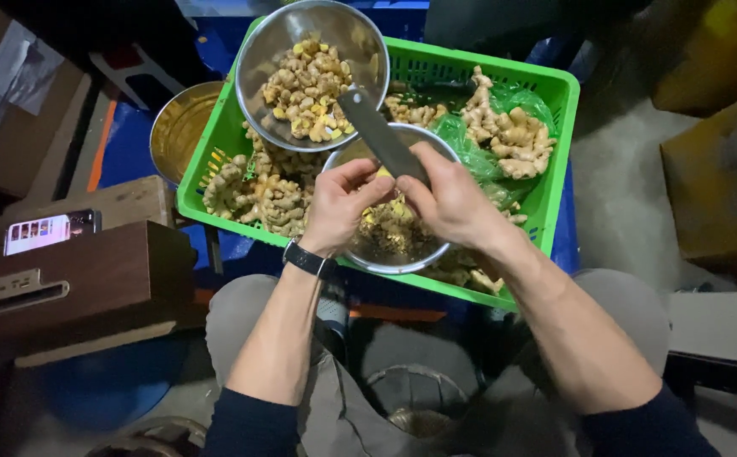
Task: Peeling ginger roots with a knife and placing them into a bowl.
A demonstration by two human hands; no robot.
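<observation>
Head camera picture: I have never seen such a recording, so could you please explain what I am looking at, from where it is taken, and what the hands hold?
There is no machine here. A person wears one camera on the head, so you look down at that person's own two bare hands and knees. The right hand holds a knife, blade pointing away. The left hand, with a wristwatch, pinches a small piece, probably ginger, against the blade; the piece is mostly hidden. Below the hands stands a steel bowl of peelings. A second steel bowl behind holds cut ginger pieces. Both rest in a green plastic crate of raw ginger roots. To the left a phone lies on a wooden box.
</observation>
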